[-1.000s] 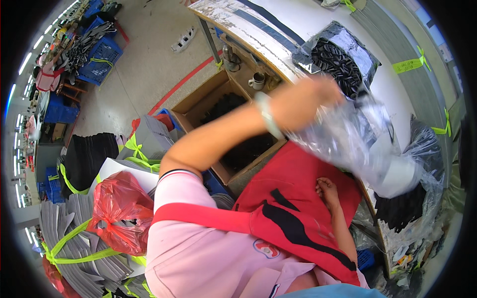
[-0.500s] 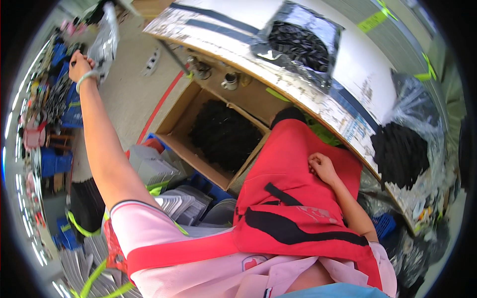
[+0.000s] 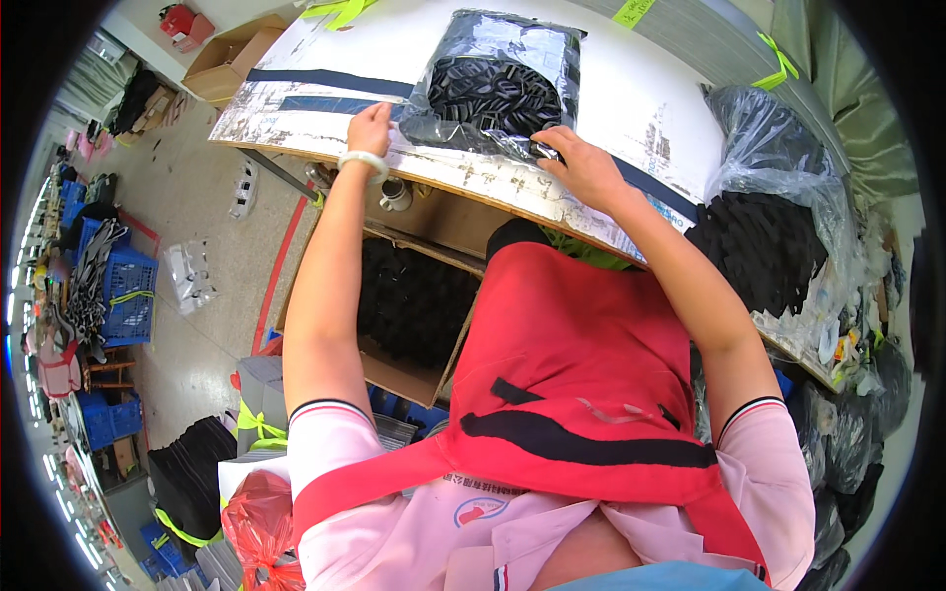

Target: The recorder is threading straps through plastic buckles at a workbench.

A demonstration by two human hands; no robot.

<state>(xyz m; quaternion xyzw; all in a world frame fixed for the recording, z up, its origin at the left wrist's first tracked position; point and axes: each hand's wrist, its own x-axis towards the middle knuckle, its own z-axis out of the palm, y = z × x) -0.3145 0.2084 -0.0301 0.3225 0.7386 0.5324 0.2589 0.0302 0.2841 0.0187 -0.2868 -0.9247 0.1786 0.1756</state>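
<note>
A clear plastic bag of black pieces (image 3: 498, 84) lies flat on the white worktable (image 3: 650, 94). Right of it slumps a bigger clear bag of black pieces (image 3: 778, 227). Under the table's near edge stands an open cardboard box (image 3: 414, 305).

Both arms fwd; left grip (image 3: 370, 126) flat, right grip (image 3: 581, 163) pinching.

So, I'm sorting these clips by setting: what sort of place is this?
Likely a small factory packing area: a worktable with a clear bag of black parts, a cardboard box of more below, and blue crates across the floor.
</note>
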